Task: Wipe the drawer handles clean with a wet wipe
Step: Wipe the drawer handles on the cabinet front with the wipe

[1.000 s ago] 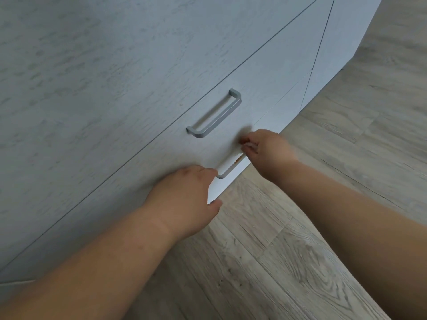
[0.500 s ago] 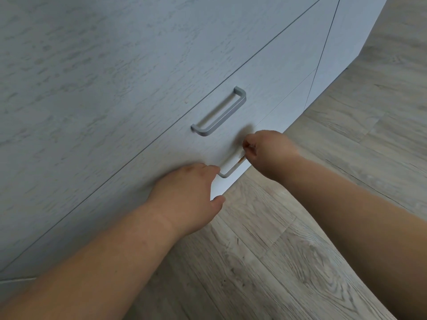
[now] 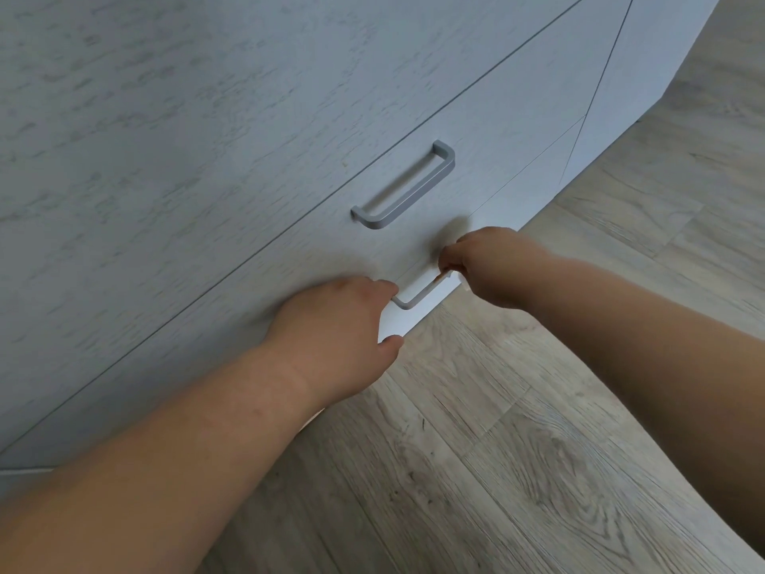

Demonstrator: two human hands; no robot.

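Two grey bar handles sit on the pale wood-grain drawer fronts. The upper handle (image 3: 403,188) is free. The lower handle (image 3: 416,295) shows only its middle, between my two hands. My right hand (image 3: 494,269) has its fingers curled round that handle's right end, pinching a wet wipe (image 3: 463,283) of which only a small white scrap shows. My left hand (image 3: 337,321) rests against the bottom drawer front (image 3: 289,279), fingertips at the handle's left end and thumb sticking out below.
The cabinet (image 3: 207,118) fills the upper left and runs away to the upper right. Grey-brown wood-plank floor (image 3: 517,449) lies right below the bottom drawer edge and fills the lower right.
My right hand has shifted slightly at the right end of the lower handle. My left hand stays in the same place on the drawer front.
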